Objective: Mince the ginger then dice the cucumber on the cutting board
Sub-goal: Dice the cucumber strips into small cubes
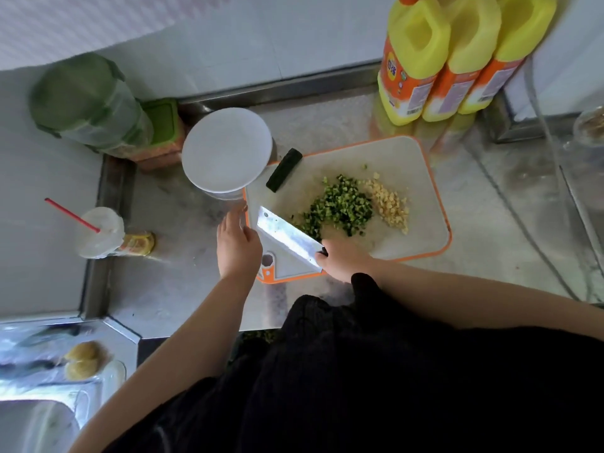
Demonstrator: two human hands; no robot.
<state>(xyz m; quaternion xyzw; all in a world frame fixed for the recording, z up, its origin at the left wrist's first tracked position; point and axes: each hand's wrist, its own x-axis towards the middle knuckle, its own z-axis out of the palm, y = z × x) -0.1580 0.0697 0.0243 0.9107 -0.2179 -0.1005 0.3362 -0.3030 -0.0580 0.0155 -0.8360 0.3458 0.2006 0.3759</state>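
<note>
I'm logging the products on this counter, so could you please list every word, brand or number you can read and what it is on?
Nothing can be read for certain.
Yellow bottles: orange labels with a round blue logo and barcode panels, all too blurred to read.
Drink cup: yellow print, too blurred.
Cutting board, cleaver, white lid: no text visible.

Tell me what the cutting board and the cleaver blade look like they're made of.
The cutting board looks like plastic: a matte off-white face with a moulded orange rim and a hanging hole. The cleaver blade, held by the right hand, looks like polished steel, bright and reflective.
</note>
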